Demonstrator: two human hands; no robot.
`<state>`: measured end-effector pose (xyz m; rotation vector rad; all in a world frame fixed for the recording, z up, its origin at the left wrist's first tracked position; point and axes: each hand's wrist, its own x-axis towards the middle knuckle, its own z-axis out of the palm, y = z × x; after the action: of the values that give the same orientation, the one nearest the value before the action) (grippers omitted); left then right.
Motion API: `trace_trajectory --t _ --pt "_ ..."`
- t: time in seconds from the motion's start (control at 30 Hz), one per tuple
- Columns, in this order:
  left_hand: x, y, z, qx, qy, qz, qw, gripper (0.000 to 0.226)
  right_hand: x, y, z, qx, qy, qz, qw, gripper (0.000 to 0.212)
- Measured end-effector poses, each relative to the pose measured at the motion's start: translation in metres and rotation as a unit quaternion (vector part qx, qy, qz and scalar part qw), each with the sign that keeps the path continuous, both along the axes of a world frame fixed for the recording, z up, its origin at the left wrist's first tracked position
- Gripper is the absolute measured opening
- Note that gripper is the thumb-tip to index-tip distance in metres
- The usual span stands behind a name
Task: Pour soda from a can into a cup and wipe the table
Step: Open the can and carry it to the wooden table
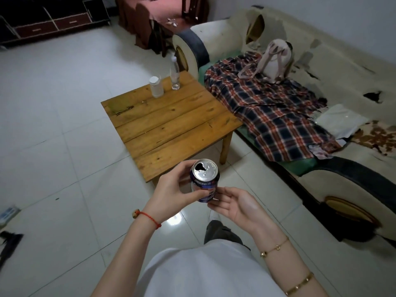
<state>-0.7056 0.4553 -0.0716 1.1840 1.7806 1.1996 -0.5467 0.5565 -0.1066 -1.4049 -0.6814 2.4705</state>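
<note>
The left hand (171, 189) grips the opened soda can (204, 181); the right hand (233, 205) touches its base, fingers relaxed. Pouring hasn't begun: next, carry it to the plastic cup (156, 86) on the wooden table (171, 125).

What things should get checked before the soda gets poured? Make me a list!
1. Can open: ok. The can shows a hole in its top.
2. Can held firmly: ok. The left hand grips its side; the right hand touches it low down.
3. Can upright: ok, top faces up, nothing spilling.
4. Cup ready: cannot tell. On the table stand a white-lidded container and a clear bottle; no open cup is plainly seen.
5. Can over the table: not ok. It is above the floor, short of the table's near edge.
6. Wiping cloth at hand: cannot tell.
</note>
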Motion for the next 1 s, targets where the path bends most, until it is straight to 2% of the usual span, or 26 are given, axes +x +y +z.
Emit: trace_trajectory --t 0.4,0.57,1.0 --pt "-0.031 0.166 0.014 0.011 -0.015 0.123 0.992 0.065 -0.068 0.21 0.014 0.017 -0.016 0.118 0.993 0.028" --pt "-0.049 0.204 0.01 -0.001 -0.014 0.167 0.986 0.065 -0.096 0.255 0.007 0.013 -0.022 0.157 0.987 0.028" --pt "-0.129 0.297 -0.02 -0.026 -0.048 0.193 0.98 0.065 -0.185 0.351 -0.023 -0.021 -0.044 0.19 0.981 0.029"
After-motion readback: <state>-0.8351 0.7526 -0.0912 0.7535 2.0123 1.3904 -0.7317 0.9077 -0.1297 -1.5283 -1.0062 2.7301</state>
